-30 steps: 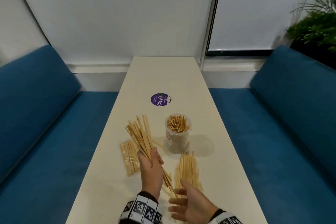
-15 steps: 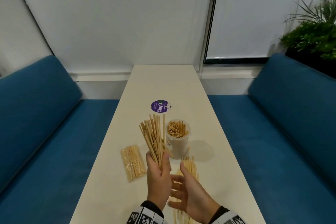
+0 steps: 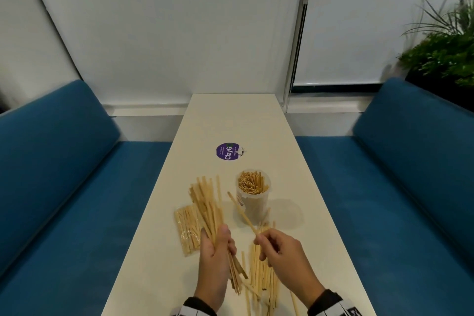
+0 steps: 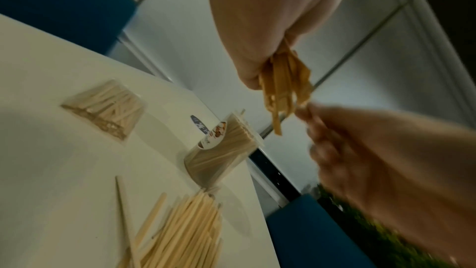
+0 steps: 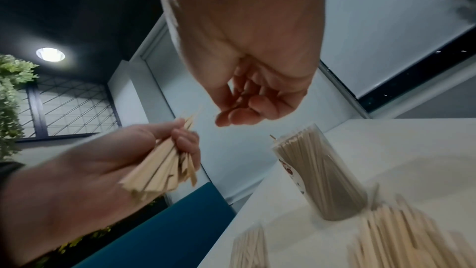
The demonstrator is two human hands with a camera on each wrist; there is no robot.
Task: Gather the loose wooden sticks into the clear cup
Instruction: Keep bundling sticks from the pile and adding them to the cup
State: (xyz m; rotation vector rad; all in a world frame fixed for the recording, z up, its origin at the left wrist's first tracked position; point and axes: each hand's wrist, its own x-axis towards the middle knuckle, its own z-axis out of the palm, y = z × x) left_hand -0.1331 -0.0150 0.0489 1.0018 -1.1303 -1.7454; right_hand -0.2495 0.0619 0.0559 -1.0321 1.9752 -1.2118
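Note:
The clear cup stands mid-table, packed with upright wooden sticks. My left hand grips a fanned bundle of sticks just left of the cup, above the table. To its right, my right hand pinches a single stick that slants up-left across the front of the cup. Loose sticks lie in a pile on the table under my right hand. The left wrist view shows the bundle's lower ends sticking out of my fist. The cup is also in the right wrist view.
A wrapped packet of sticks lies left of the bundle. A purple round sticker is on the narrow white table beyond the cup. Blue benches flank both sides, and a plant stands at the far right.
My right hand, open beside the left wrist before, has moved right and now pinches one stick. My left hand has tilted the bundle to the left.

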